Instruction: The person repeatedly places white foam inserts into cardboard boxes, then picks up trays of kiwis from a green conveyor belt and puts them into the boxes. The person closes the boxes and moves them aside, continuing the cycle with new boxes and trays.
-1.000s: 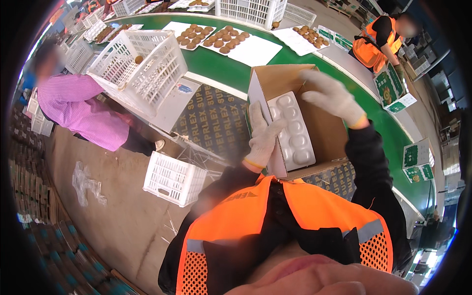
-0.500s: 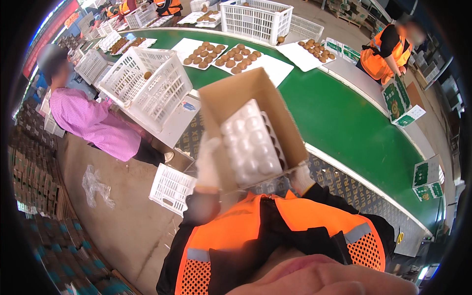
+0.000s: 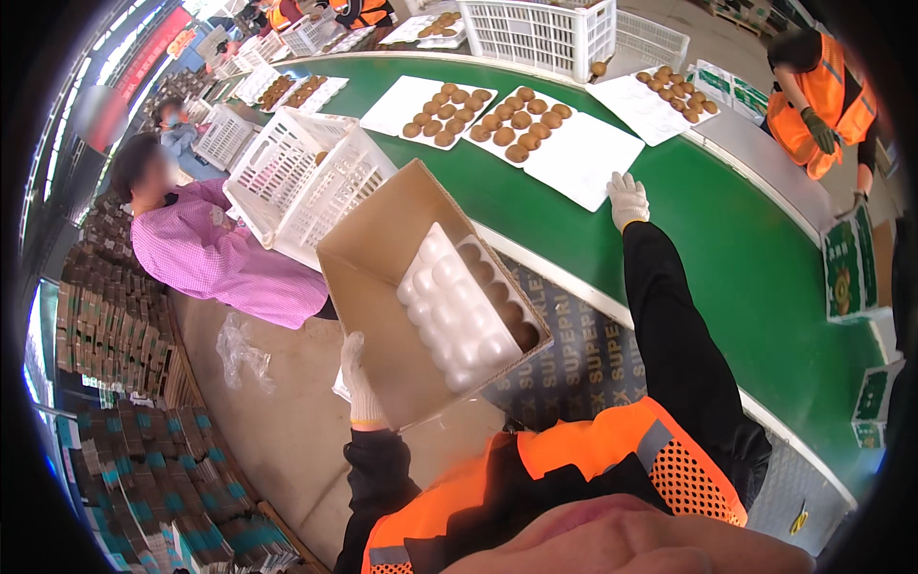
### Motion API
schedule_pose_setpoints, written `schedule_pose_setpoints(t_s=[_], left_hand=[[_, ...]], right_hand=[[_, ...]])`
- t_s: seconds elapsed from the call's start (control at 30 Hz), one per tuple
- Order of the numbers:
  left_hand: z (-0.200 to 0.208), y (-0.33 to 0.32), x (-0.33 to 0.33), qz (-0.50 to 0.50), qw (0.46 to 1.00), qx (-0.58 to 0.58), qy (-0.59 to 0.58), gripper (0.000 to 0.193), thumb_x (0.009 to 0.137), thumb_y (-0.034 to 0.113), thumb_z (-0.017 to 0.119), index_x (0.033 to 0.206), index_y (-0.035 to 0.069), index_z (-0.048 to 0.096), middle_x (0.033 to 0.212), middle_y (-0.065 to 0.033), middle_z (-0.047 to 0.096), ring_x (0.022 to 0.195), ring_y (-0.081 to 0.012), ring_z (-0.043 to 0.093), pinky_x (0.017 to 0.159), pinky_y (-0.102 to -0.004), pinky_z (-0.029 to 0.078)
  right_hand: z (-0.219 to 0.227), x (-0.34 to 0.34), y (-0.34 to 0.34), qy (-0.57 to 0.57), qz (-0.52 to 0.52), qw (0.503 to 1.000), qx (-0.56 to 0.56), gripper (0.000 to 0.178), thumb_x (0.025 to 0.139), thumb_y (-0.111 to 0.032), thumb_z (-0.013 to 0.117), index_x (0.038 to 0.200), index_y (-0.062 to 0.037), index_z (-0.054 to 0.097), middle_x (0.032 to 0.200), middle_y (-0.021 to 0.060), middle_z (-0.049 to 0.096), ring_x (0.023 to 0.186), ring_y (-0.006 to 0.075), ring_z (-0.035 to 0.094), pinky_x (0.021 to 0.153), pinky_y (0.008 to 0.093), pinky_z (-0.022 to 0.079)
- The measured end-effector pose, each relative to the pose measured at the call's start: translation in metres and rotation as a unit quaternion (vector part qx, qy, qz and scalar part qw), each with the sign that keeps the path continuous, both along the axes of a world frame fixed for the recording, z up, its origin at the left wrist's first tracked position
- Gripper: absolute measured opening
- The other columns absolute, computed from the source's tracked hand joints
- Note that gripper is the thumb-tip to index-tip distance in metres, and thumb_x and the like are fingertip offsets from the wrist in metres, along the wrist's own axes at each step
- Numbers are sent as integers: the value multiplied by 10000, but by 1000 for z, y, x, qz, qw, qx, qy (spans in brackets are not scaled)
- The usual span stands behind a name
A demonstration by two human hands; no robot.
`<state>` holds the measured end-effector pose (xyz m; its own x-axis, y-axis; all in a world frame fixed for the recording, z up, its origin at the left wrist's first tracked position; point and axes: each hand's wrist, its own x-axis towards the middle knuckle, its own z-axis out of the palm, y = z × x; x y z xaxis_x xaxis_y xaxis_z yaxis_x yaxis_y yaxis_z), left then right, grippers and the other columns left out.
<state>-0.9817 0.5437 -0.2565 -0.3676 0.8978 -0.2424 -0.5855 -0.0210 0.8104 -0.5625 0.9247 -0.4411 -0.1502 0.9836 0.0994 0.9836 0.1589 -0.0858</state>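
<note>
My left hand [image 3: 361, 383], in a pale knitted glove, grips the lower left side of an open cardboard box [image 3: 368, 253]. The box is tilted, and a white foam tray [image 3: 449, 311] with rounded cups leans inside it. My right hand [image 3: 628, 199], gloved too, is stretched out over the green conveyor belt [image 3: 688, 249]. Its fingers are extended beside the near right edge of a white, opened foam tray [image 3: 585, 158]; whether they touch it is hard to tell. Brown kiwifruit [image 3: 521, 121] fill the far left half of that tray.
More trays of kiwifruit [image 3: 445, 115] lie along the belt. A white plastic crate [image 3: 316, 182] stands at left, another [image 3: 535, 38] across the belt. One person [image 3: 210, 234] in pink stands left; another [image 3: 822, 105] in an orange vest is far right. Flattened cartons [image 3: 172, 478] are stacked lower left.
My right hand has let go of the box and reached out right over the belt to the foam tray. The box, now in my left hand alone, has shifted left and down.
</note>
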Motion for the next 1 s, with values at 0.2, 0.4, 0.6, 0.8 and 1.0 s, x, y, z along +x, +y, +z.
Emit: schedule_pose_setpoints(t_s=[0.2, 0.4, 0.6, 0.8, 1.0], left_hand=[[7, -4, -1, 23, 996, -44, -73, 319, 992, 297, 554, 1204, 61, 582, 1141, -70, 647, 1012, -239, 640, 848, -374, 549], [16, 1, 10, -21, 996, -7, -85, 415, 975, 312, 571, 1311, 68, 563, 1230, -94, 637, 1106, -270, 626, 922, -396, 533], [9, -17, -2, -81, 986, 56, -131, 461, 1021, 335, 511, 1382, 49, 514, 1391, -137, 568, 1246, -294, 567, 1037, -426, 497], [-19, -19, -34, -106, 983, 77, -128, 488, 1042, 397, 493, 1399, 64, 513, 1407, -106, 558, 1254, -280, 552, 1054, -425, 475], [-7, -31, -28, -4, 993, 3, -120, 483, 973, 371, 600, 1339, 57, 572, 1272, -124, 636, 1133, -289, 609, 974, -420, 511]], right_hand=[[4, -16, -11, -127, 150, 979, -60, 232, 946, -197, 594, 1134, -123, 710, 1232, 68, 673, 1277, 243, 551, 1190, 438, 334], [68, 10, -154, -21, 179, 981, -71, 262, 894, -298, 631, 845, -47, 689, 921, 164, 677, 970, 346, 642, 939, 463, 485], [134, 55, -242, 145, 256, 938, 185, 260, 792, -239, 767, 951, -88, 628, 930, 114, 601, 975, 345, 622, 838, 496, 517], [81, 42, -111, -25, 127, 979, 160, 705, 922, -495, 632, 1452, -60, 465, 1473, 169, 493, 1423, 346, 407, 1221, 551, 221], [54, 13, -34, -20, 60, 975, -213, 871, 866, -724, 595, 1432, -67, 514, 1442, 204, 543, 1388, 356, 472, 1192, 516, 276]])
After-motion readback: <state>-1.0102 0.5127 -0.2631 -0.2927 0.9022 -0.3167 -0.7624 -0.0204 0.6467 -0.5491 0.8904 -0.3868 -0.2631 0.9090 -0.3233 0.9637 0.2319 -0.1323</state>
